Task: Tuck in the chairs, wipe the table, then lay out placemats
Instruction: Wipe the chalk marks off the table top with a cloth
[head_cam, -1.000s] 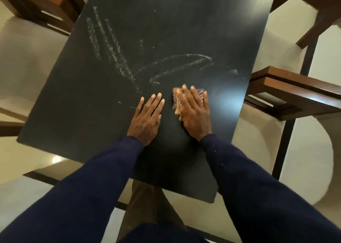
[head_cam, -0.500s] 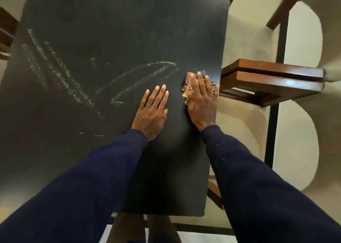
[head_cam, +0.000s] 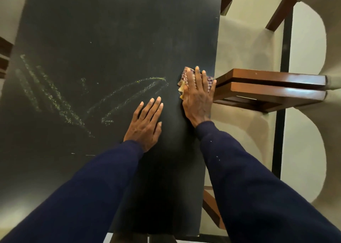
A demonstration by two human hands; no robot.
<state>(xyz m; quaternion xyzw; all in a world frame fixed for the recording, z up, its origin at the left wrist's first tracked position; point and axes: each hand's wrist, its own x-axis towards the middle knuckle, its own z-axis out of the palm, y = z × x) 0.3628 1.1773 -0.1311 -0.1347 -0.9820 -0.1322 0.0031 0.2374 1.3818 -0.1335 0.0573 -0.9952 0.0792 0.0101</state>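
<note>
While my right hand (head_cam: 198, 98) presses flat on the checked cloth (head_cam: 183, 78), fingers straight and spread, the cloth lies on the dark surface (head_cam: 110, 30) at its right edge. My left hand (head_cam: 145, 124) rests open, palm down, just left of the cloth. Pale streaks (head_cam: 129, 95) lie farther left of the cloth; a wooden chair (head_cam: 267, 87) stands just right of it.

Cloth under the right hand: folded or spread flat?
Folded into a small wad: the cloth barely shows past the right hand pressing it, layered edges visible.
</note>
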